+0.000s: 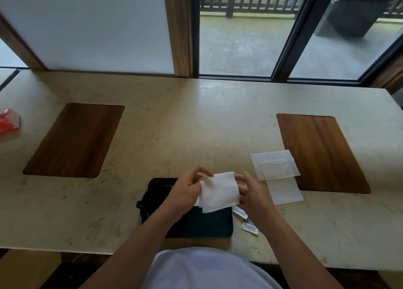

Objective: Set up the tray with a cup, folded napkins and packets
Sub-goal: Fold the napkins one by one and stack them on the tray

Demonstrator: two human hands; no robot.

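Dark tray [209,225] near counter [196,118] front edge, largely hidden behind forearms and napkin; dark handled object at its left end, possibly cup, hard to make out. Left hand [187,190] and right hand [250,192] each pinch opposite edges of white folded napkin [219,191] above tray. Two packets [245,220] just right of tray, print unreadable. Spare napkins [277,175] overlap right wooden inlay [320,151]. Red pack [8,120] cut off at far left.
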